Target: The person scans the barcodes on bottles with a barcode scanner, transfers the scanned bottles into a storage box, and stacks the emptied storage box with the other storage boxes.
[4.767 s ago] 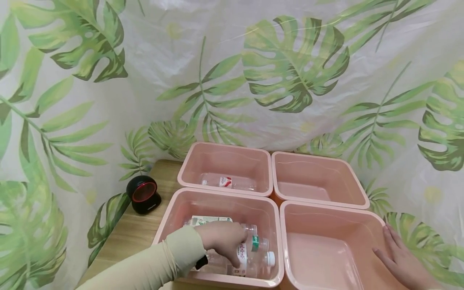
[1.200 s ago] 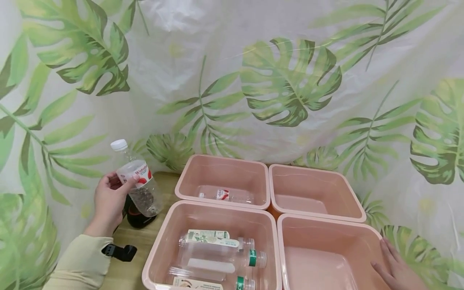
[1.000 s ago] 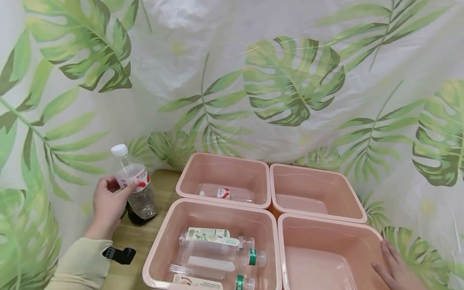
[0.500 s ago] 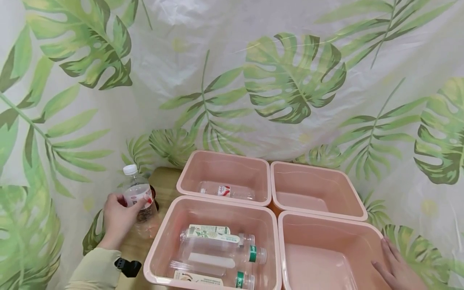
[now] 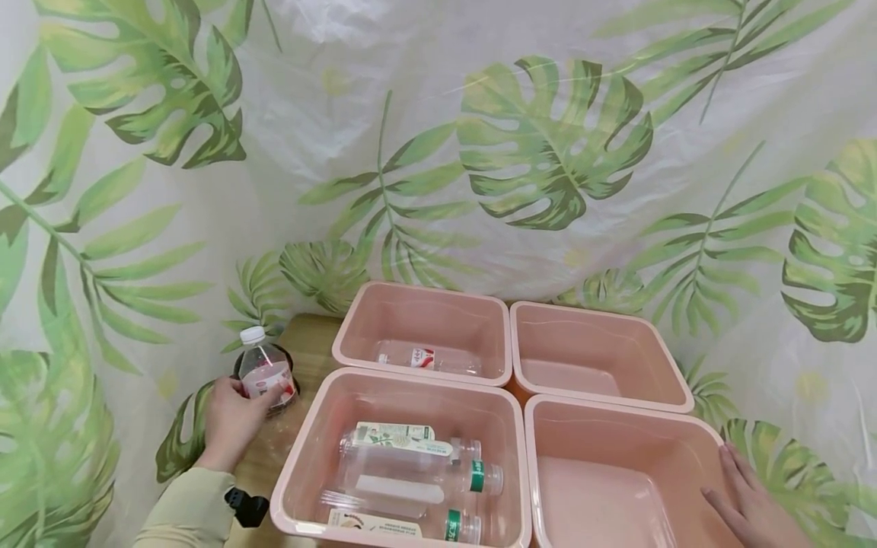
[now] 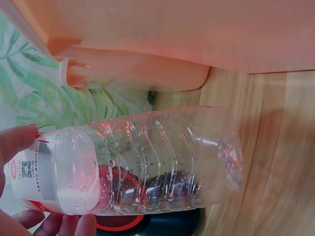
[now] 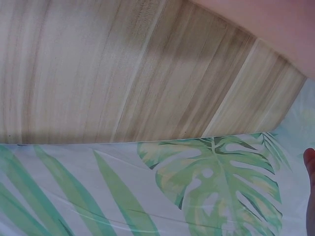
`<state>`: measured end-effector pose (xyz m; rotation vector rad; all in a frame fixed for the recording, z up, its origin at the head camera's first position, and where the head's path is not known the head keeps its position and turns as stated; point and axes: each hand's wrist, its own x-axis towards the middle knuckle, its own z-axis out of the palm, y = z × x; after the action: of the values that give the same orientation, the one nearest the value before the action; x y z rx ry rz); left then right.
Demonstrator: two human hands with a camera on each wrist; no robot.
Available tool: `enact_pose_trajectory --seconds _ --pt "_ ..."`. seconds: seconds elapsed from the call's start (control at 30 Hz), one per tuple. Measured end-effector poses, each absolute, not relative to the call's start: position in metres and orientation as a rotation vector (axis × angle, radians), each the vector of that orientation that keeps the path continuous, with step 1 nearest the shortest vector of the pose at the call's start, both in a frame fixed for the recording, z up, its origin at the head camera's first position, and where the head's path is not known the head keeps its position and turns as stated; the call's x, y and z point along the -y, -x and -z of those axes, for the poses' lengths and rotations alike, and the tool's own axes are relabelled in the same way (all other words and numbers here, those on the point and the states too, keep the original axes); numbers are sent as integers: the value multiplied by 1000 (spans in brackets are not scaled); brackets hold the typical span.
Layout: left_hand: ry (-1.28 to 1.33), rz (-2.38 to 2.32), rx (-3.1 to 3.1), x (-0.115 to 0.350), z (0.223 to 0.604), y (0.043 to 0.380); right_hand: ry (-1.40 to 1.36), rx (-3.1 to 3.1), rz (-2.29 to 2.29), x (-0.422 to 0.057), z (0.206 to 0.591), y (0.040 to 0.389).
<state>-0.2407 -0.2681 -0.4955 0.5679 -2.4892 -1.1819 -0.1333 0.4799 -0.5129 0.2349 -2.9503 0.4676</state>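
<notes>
A: Far left: left hand (image 5: 231, 415) grips an empty clear water bottle (image 5: 266, 371), red-and-white label, white cap up. Fingers and thumb curl round the label band; the left wrist view shows fingertips (image 6: 15, 142) on the label.

B: Where's the bottle relative to the scanner?

A: Directly in front of the black barcode scanner (image 5: 288, 396), which is mostly hidden behind it. The scanner's red ring shows through the plastic in the wrist view (image 6: 120, 223). Bottle is upright, slightly tilted, over the wooden table (image 5: 311, 335), left of the bins.

B: Judgement on doing this well?

A: Looks like the label is being presented to the scanner. I'd turn the barcode side toward the scanner window, keep fingers off the code and hold steady. The bottle is thin and empty, so a light grip avoids crushing it.

B: Moving right?

A: Four pink plastic bins in a two-by-two block. Near-left bin (image 5: 301, 457) holds several clear bottles lying flat, green-banded caps toward the right. Far-left bin (image 5: 425, 293) has one bottle with a red label (image 5: 425, 358). Far-right bin (image 5: 603, 380) and near-right bin (image 5: 617, 411) show no contents.

B: Right hand?

A: Right hand (image 5: 750, 502) lies flat, fingers straight, on the near-right bin's right rim. Holds nothing. Leaf-print curtain (image 5: 548, 144) behind everything.
</notes>
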Motion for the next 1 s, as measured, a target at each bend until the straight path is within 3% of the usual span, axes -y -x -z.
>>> enact_pose_trajectory --seconds 0.2,0.4,0.63,1.0 --pt "-586 1214 2476 270 488 244 -221 2967 -466 -476 507 135" --pt "-549 1363 2318 263 457 252 -214 2971 -469 -475 505 135" --pt "-551 1867 1863 248 417 265 -191 2991 -487 -476 506 135" --pt "-561 2695 999 231 398 274 -241 2921 -430 -480 514 135"
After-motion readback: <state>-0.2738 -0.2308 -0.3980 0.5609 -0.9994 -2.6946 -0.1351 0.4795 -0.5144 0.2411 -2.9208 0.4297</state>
